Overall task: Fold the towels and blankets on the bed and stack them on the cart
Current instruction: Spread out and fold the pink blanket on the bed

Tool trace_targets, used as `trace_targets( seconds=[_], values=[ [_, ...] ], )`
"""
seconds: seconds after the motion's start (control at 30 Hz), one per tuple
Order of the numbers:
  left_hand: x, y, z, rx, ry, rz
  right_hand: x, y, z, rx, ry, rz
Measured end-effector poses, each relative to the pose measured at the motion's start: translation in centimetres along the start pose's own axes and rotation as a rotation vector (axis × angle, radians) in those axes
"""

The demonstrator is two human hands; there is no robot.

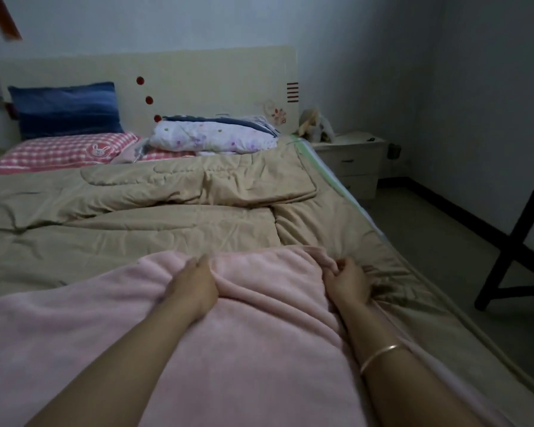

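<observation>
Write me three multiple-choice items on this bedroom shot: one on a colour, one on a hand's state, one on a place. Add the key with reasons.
1. The pink-or-not question: the blanket in the foreground is: A green; B black; C pink.
2. The right hand: A grips bunched blanket; B lies flat and open on it; C is out of view.
3. The blue pillow is: A under the blanket; B upright against the headboard; C in the right hand.
Key: 1 C, the fleece is plainly pale pink; 2 A, its fingers curl into gathered fabric; 3 B, it leans on the headboard at the far end.
</observation>
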State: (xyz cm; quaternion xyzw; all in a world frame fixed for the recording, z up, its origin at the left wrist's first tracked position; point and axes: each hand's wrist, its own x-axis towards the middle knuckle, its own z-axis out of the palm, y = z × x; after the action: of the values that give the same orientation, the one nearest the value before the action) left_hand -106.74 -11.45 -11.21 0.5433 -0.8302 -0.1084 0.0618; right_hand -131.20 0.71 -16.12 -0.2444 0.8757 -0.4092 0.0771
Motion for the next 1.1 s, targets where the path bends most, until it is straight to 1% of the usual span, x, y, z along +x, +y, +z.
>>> trace_targets(
  seconds=[0.03, 0.07, 0.13, 0.2, 0.23, 0.3, 0.33, 0.4, 0.47, 0.5, 0.53, 0.57, 0.6, 0.63, 0.67, 0.7, 0.73, 0.77, 0.83, 0.87, 0.9, 0.93, 0.97, 1.0, 1.07, 1.1],
  values=[
    [0.8, -0.4, 0.5, -0.021, 0.085, -0.059, 0.3, 0.1, 0.3, 0.043, 0.039, -0.041],
    [1.4, -0.8, 0.5, -0.024, 0.131, -0.112, 0.5, 0.2, 0.3, 0.08, 0.06, -0.053],
    [2.6, -1.3, 0.7, 0.012, 0.124, -0.183, 0.6, 0.5, 0.4, 0.132, 0.078, -0.084],
    [3.1, -1.7, 1.1, 0.066, 0.131, -0.242, 0.7, 0.7, 0.4, 0.283, 0.119, -0.095],
    [3.0, -1.7, 1.2, 0.111, 0.147, -0.25, 0.8, 0.5, 0.0, 0.379, 0.15, -0.094],
    [3.0, -1.8, 1.1, 0.252, 0.182, -0.182, 1.7, -0.4, -1.3, 0.51, 0.232, -0.136],
    [3.2, -1.9, 0.9, 0.318, 0.223, -0.144, 2.4, -1.1, -2.2, 0.519, 0.291, -0.178],
    [4.2, -1.8, 0.1, 0.365, 0.344, -0.095, 4.3, -2.6, -4.5, 0.427, 0.419, -0.256],
    [5.8, -1.2, -0.9, 0.281, 0.496, -0.051, 6.2, -3.3, -5.6, 0.282, 0.467, -0.317],
    [6.6, -0.9, -1.1, 0.208, 0.574, -0.011, 7.2, -2.9, -5.2, 0.217, 0.447, -0.324],
    [7.4, -0.6, -1.0, 0.117, 0.617, 0.032, 8.0, -2.1, -4.5, 0.172, 0.402, -0.32],
    [8.3, -0.7, -0.7, 0.027, 0.593, 0.082, 8.7, -1.2, -3.5, 0.132, 0.325, -0.311],
    [9.1, -0.9, 0.4, -0.05, 0.491, 0.117, 9.3, -0.2, -2.3, 0.086, 0.227, -0.31],
    [9.6, -1.2, 1.5, -0.081, 0.344, 0.135, 9.7, 0.5, -1.4, 0.035, 0.125, -0.322],
    [9.9, -1.5, 2.9, -0.026, 0.197, 0.12, 10.0, 0.8, -0.9, -0.01, 0.045, -0.346],
    [9.9, -1.8, 4.2, 0.058, 0.121, 0.098, 10.1, 0.9, -0.6, -0.049, -0.006, -0.377],
    [9.7, -2.1, 5.1, 0.126, 0.142, 0.092, 10.0, 0.7, -0.6, -0.083, -0.026, -0.41],
    [9.2, -2.1, 5.7, 0.171, 0.225, 0.116, 9.7, 0.6, -0.8, -0.116, -0.03, -0.427],
    [8.1, -1.3, 5.3, 0.263, 0.477, 0.256, 8.2, -0.6, -1.5, -0.219, -0.041, -0.438],
    [7.8, -0.7, 4.8, 0.277, 0.58, 0.349, 6.8, -2.0, -2.5, -0.329, -0.072, -0.439],
    [7.3, -0.5, 4.2, 0.27, 0.64, 0.43, 4.8, -4.0, -3.1, -0.452, -0.105, -0.455],
    [6.7, 0.1, 3.5, 0.251, 0.649, 0.482, 2.6, -6.0, -3.4, -0.57, -0.149, -0.507],
    [5.6, 0.4, 2.6, 0.225, 0.637, 0.49, -0.3, -8.2, -3.3, -0.627, -0.222, -0.601],
    [4.4, 0.8, 1.8, 0.188, 0.626, 0.491, -3.8, -9.4, -2.2, -0.624, -0.307, -0.696],
    [1.5, 0.1, 0.1, 0.135, 0.587, 0.464, -11.6, -9.2, 1.5, -0.579, -0.453, -0.904],
    [0.1, -1.0, -0.8, 0.119, 0.54, 0.423, -14.4, -8.0, 3.6, -0.572, -0.414, -1.003]
  ],
)
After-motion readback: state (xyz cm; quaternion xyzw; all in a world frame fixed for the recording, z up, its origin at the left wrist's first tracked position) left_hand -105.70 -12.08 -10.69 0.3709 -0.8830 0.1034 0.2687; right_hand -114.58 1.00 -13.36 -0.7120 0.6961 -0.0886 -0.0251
